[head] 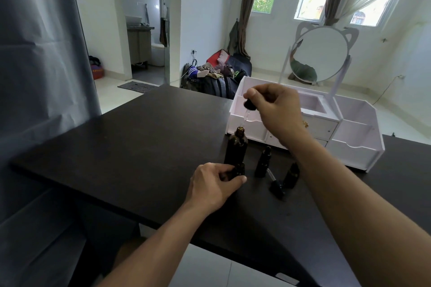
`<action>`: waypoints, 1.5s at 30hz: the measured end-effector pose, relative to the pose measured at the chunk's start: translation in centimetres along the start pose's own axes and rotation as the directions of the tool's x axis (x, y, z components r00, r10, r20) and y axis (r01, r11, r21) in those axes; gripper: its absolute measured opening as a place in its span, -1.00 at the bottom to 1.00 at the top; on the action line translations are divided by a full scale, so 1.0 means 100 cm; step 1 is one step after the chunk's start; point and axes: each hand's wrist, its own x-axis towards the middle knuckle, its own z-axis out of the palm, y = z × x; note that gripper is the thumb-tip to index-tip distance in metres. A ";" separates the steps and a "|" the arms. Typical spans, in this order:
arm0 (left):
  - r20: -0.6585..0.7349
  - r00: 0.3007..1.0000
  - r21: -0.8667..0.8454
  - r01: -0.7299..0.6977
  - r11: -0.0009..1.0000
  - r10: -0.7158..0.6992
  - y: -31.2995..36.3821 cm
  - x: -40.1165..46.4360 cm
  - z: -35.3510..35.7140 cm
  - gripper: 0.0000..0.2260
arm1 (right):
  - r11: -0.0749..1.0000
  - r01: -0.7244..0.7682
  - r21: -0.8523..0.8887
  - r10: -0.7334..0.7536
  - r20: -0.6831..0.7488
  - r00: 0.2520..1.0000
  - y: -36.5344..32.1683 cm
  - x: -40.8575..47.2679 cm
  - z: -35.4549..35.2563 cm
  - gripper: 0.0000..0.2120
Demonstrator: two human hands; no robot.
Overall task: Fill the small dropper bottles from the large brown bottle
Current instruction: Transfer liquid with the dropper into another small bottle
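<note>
The large brown bottle (237,145) stands uncapped on the black table (130,142). Above it my right hand (276,106) pinches a dropper (248,109) by its black bulb, the glass tip pointing down at the bottle's mouth. My left hand (213,185) grips a small open dropper bottle (238,169) just in front of the large one. Two more small dark bottles stand to the right, one capped (263,162), the other (292,175) partly behind my right forearm. A loose dropper cap (276,184) lies on its side between them.
A white organiser (349,133) with compartments, drawers and a round cat-ear mirror (319,52) stands right behind the bottles. A grey curtain (39,65) hangs at the left. Bags and clothes (217,74) lie on the floor beyond the table's far edge.
</note>
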 end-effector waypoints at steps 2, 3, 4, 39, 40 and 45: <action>0.000 1.000 0.015 -0.004 1.000 0.004 0.000 0.000 0.000 -0.70 | 0.999 0.029 0.020 -0.028 -0.052 0.998 -0.010 0.006 -0.008 -0.90; -0.004 1.000 0.019 -0.004 1.000 0.004 0.000 0.000 0.000 -0.70 | 0.999 0.049 0.023 -0.047 -0.075 0.996 -0.016 0.008 -0.012 -0.89; -0.007 1.000 0.018 -0.005 1.000 0.005 -0.001 0.001 0.000 -0.71 | 0.997 0.070 0.017 -0.068 -0.094 0.993 -0.020 0.010 -0.015 -0.87; -0.017 1.000 0.020 0.004 1.000 -0.004 -0.006 0.005 0.004 -0.66 | 0.999 0.012 -0.036 -0.008 0.115 0.993 -0.003 -0.038 -0.011 -0.92; -0.024 1.000 0.024 0.002 1.000 -0.002 -0.007 0.005 0.004 -0.64 | 0.999 0.006 -0.039 -0.001 0.114 0.994 -0.002 -0.039 -0.011 -0.91; -0.017 1.000 0.027 0.008 1.000 -0.008 -0.007 0.004 0.003 -0.60 | 0.999 -0.004 -0.033 0.008 0.115 0.993 0.000 -0.039 -0.010 -0.89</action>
